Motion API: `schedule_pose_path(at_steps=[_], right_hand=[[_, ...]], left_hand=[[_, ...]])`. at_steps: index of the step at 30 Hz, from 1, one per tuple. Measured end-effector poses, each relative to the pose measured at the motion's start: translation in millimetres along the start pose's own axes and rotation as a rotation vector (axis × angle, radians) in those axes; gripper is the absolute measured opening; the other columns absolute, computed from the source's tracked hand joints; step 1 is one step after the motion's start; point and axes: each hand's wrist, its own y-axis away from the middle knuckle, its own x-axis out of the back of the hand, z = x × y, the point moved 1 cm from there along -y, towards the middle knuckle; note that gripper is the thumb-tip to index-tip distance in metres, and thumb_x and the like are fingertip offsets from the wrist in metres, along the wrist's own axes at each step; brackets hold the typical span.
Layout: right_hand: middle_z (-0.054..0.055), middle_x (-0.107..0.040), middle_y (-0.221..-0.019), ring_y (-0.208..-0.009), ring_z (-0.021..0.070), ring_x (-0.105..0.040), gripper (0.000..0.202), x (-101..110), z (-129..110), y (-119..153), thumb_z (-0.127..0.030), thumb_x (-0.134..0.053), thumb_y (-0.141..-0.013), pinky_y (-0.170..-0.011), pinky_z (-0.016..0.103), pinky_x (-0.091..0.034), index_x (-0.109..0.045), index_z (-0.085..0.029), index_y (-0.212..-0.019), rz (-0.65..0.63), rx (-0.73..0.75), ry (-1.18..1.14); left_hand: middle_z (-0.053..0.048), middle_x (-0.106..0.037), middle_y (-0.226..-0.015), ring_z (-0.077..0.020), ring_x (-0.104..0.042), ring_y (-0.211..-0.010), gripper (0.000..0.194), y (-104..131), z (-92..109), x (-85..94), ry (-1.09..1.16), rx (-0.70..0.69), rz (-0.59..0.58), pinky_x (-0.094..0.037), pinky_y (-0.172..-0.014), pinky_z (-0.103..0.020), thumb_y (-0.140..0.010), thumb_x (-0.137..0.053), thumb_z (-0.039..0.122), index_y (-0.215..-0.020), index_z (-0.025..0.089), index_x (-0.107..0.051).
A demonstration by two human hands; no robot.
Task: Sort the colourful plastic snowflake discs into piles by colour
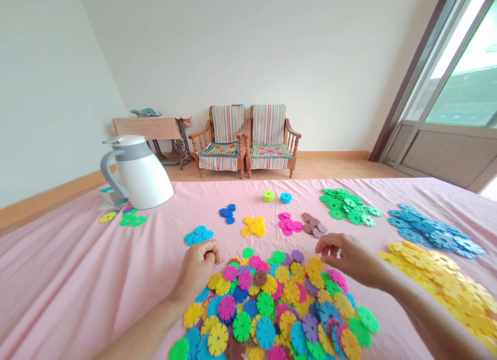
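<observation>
A mixed pile of notched plastic snowflake discs [265, 304] in many colours lies in front of me. At the pile's left far edge my left hand [199, 264] is closed, with its fingers curled in. Whatever it may hold is hidden. My right hand [344, 254] hovers by the far right edge of the pile, fingers bent toward the thumb. A bit of a green disc [339, 253] shows between them. Beyond the hands lie small groups of light blue discs [198, 235], yellow discs [253, 226], pink discs [289, 224] and brown discs [313, 225].
Larger heaps of green discs [349, 206], blue discs [433, 229] and yellow discs [442, 277] lie right. Two short stacks, lime [268, 196] and blue [286, 198], stand far back near dark blue discs [228, 213]. A white jug [142, 176] stands left on the pink cloth [77, 277].
</observation>
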Motion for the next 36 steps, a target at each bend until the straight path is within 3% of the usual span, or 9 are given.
schedule_pose_path(at_steps=[5,13,20,29,33,36], right_hand=[[0.002,-0.064,-0.079,-0.07,0.0164,-0.058,0.015,-13,-5,2,-0.014,-0.054,-0.067,-0.064,0.026,-0.042,-0.061,-0.022,-0.077,-0.009,0.001,0.026],[0.001,-0.059,-0.075,-0.068,0.0159,-0.054,0.011,-12,-10,3,-0.014,-0.05,-0.068,-0.061,0.027,-0.039,-0.052,-0.02,-0.077,-0.018,0.009,0.078],[-0.003,-0.052,-0.064,-0.06,0.0121,-0.047,0.005,-5,-2,-3,-0.018,-0.052,-0.072,-0.054,0.023,-0.036,-0.048,-0.02,-0.07,-0.049,0.034,-0.134],[-0.001,-0.055,-0.058,-0.055,0.0126,-0.051,0.015,24,44,-5,-0.034,-0.053,-0.071,-0.052,0.025,-0.04,-0.05,-0.02,-0.066,0.385,-0.077,-0.215],[0.0,-0.059,-0.058,-0.054,0.0139,-0.055,0.015,31,56,-3,-0.035,-0.056,-0.067,-0.053,0.026,-0.043,-0.052,-0.02,-0.066,0.469,-0.14,-0.22],[0.0,-0.059,-0.058,-0.054,0.0146,-0.056,0.015,30,58,-3,-0.035,-0.057,-0.066,-0.052,0.027,-0.044,-0.053,-0.02,-0.065,0.458,-0.139,-0.251]], left_hand=[[0.001,-0.057,-0.051,-0.0158,-0.055,-0.055,0.018,0,1,0.5,0.002,0.003,0.001,-0.041,-0.056,-0.025,-0.058,-0.036,0.014,-0.048,0.02,-0.05],[0.001,-0.057,-0.051,-0.0157,-0.055,-0.055,0.018,0,1,0.5,0.008,-0.009,0.005,-0.041,-0.057,-0.025,-0.058,-0.036,0.013,-0.048,0.02,-0.049],[0.0,-0.057,-0.052,-0.0161,-0.056,-0.056,0.019,0,-1,0.1,-0.003,-0.015,-0.003,-0.042,-0.057,-0.025,-0.059,-0.036,0.013,-0.049,0.02,-0.05],[0.0,-0.056,-0.052,-0.0162,-0.055,-0.056,0.017,0,-3,-0.2,-0.015,-0.013,-0.016,-0.041,-0.058,-0.026,-0.058,-0.034,0.015,-0.05,0.02,-0.047],[0.0,-0.056,-0.052,-0.0166,-0.055,-0.056,0.017,-1,-5,0.0,-0.036,-0.004,-0.027,-0.041,-0.058,-0.027,-0.059,-0.033,0.016,-0.05,0.02,-0.047],[-0.001,-0.056,-0.053,-0.0169,-0.055,-0.057,0.017,0,-6,-0.1,-0.044,-0.002,-0.03,-0.041,-0.059,-0.027,-0.06,-0.033,0.016,-0.051,0.02,-0.047]])
